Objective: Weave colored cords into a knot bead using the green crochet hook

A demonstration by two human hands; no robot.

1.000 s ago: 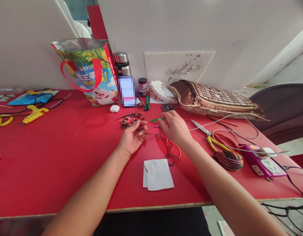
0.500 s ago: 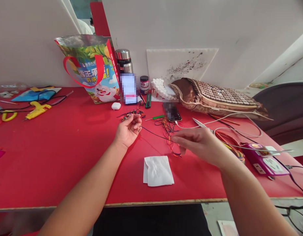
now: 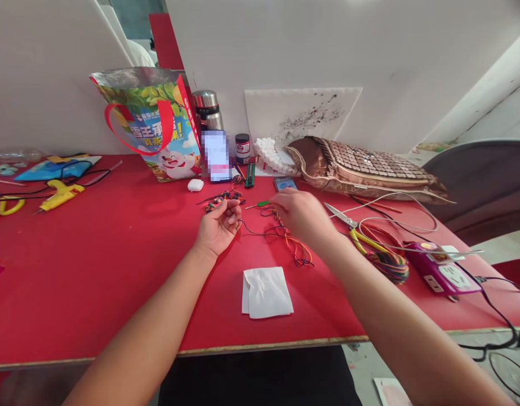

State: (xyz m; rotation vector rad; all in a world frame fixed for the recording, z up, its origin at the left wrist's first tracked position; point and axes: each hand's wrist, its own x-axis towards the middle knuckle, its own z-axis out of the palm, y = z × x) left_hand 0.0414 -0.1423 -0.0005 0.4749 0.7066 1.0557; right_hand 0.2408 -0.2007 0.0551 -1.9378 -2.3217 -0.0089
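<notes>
My left hand (image 3: pixel 220 226) is palm up, its fingers curled and pinching a thin dark cord (image 3: pixel 252 233) that trails right over the table. My right hand (image 3: pixel 304 213) reaches over a tangle of orange and purple cords (image 3: pixel 296 248), back of the hand up. Its fingers are bent down at the handle end of a thin green-handled tool (image 3: pixel 263 203); the fingertips are hidden, so I cannot tell if they grip it. Behind my left fingers lies a dark, multicoloured knotted cord piece (image 3: pixel 220 200). A phone (image 3: pixel 285 184) lies partly behind my right hand.
A folded white tissue (image 3: pixel 268 293) lies in front. Scissors (image 3: pixel 348 220), a cord bundle (image 3: pixel 389 266) and a purple power strip (image 3: pixel 443 273) are at right. Behind stand a shopping bag (image 3: pixel 158 129), an upright phone (image 3: pixel 217 155) and a jar (image 3: pixel 243 149). A yellow glue gun (image 3: pixel 61 194) lies left.
My right hand has let go of the dark cord and moved up and left to the green-handled tool. The cord now hangs slack from my left hand, which stays in place.
</notes>
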